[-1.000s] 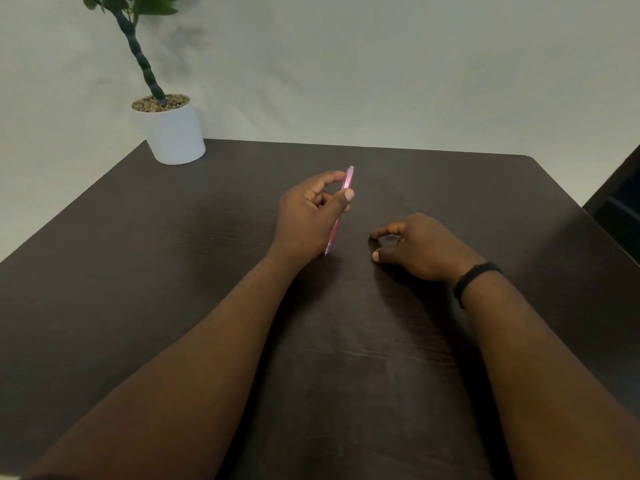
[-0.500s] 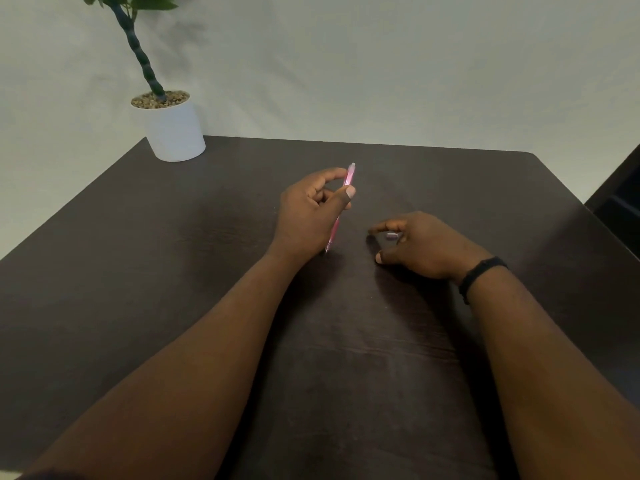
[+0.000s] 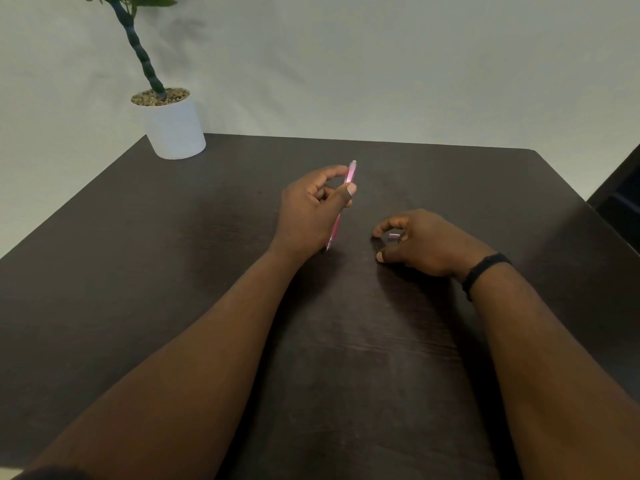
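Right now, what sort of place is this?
Likely a plain home or office desk setup: dark wood table, white potted plant at its far-left corner, bare pale wall behind.

Pink pen and small lilac cap, apart, one in each hand.
Pen (image 3: 336,228): slim, translucent pink, pale top end; steeply tilted, tip down at the dark table (image 3: 173,271), top leaning away; pinched by left hand (image 3: 311,213) between thumb and forefinger. Cap (image 3: 393,236): short lilac piece, held among the curled fingers of right hand (image 3: 426,240), low over the table.
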